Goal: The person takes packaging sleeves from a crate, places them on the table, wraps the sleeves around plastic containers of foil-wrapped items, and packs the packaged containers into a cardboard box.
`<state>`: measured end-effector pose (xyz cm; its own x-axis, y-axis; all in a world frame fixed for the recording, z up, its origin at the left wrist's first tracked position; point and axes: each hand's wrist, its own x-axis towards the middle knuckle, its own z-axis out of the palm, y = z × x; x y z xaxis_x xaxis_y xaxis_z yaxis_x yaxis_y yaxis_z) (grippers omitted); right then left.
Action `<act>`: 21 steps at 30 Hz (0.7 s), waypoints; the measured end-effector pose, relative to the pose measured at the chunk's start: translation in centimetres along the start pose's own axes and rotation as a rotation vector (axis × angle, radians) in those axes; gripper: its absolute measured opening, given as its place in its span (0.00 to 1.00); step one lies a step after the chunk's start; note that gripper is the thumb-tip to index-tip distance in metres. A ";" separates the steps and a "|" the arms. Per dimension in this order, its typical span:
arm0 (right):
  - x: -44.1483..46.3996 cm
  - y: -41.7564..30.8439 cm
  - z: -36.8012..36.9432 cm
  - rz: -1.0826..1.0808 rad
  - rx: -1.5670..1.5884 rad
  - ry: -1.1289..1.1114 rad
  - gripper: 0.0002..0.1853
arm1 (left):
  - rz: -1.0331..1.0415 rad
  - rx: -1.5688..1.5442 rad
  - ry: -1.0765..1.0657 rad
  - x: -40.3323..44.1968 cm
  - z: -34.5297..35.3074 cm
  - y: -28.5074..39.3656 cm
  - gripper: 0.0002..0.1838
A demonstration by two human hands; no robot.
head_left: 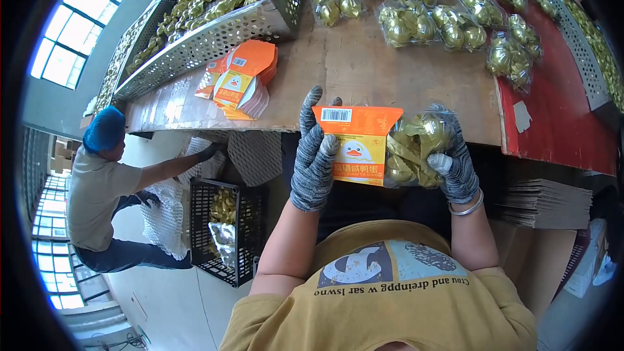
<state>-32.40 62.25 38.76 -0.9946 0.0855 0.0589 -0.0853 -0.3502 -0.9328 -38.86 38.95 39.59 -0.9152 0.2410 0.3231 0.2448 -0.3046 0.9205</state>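
My left hand (313,166), in a grey knit glove, is closed on the left edge of an orange and yellow cardboard sleeve (361,146) printed with a duck face and a barcode. My right hand (459,164), gloved the same way, grips a clear plastic pack (416,149) of gold-wrapped pieces, thumb across its front. The pack's left end meets the sleeve's right side; how far it reaches inside is hidden. Both are held up at the near table edge. Beyond my left hand lies a stack of flat matching sleeves (242,81).
Several filled clear packs (465,26) cover the far right of the brown table (351,68). A perforated metal tray (214,42) of gold-wrapped pieces stands at the left. A co-worker (107,185) in a blue cap bends beside a black crate (244,240). Stacked cardboard (546,203) sits at right.
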 end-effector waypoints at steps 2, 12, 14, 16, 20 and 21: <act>0.1 -0.1 0.6 -0.011 -0.072 0.041 0.45 | 0.037 0.045 -0.032 0.1 -0.2 -0.2 0.19; 0.5 1.5 0.4 -0.080 -0.105 0.002 0.46 | -0.015 -0.108 -0.094 0.8 -1.4 -1.4 0.19; 0.2 1.5 0.9 -0.080 -0.064 0.015 0.46 | -0.023 -0.100 -0.073 1.0 -1.2 -0.9 0.19; 0.5 1.1 1.6 -0.070 -0.085 0.050 0.46 | 0.044 0.040 -0.048 1.7 -1.4 -0.3 0.17; 2.0 0.9 3.1 -0.195 -0.115 0.055 0.48 | 0.441 0.529 0.320 2.4 -1.6 1.3 0.11; 2.5 0.7 3.4 -0.213 -0.112 0.043 0.48 | 0.471 0.590 0.462 2.2 -1.4 1.5 0.16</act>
<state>-35.11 59.03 39.42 -0.9511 0.1873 0.2458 -0.2837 -0.2144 -0.9346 -41.01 37.74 41.38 -0.6845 -0.2246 0.6936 0.6374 0.2774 0.7188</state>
